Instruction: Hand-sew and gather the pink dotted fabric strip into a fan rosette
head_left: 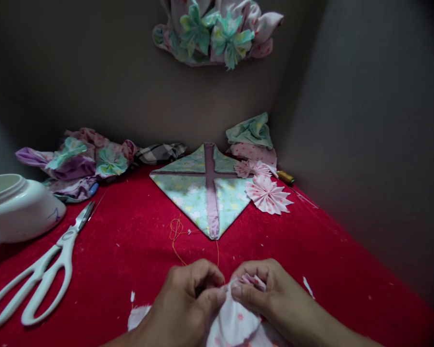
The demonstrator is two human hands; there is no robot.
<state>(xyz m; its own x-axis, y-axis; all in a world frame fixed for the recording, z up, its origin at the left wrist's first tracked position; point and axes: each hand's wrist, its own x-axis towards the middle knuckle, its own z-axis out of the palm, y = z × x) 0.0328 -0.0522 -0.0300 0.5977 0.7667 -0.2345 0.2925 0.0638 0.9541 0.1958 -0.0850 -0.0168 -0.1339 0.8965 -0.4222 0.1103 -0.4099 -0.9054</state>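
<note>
Two hands, left (195, 301) and right (262, 289), pinched one dotted pink cloth (235, 315) between them at bottom center; one pair of white-handled scissors (58, 262) lay lower left.

The bench (123, 226) is showing bright red. The held cloth (235, 318) is bearing red dots on pinkish white, and the pleated rosette (268, 194) is carrying red dots on pink. The diamond-shaped piece (191, 197) is mixing mint green with white and yellow patches, mauve bands crossing it. The scissors' handles (67, 255) are showing white; the loose thread (173, 236), orange; the back-edge cloth (161, 153), black-and-white checks.
</note>
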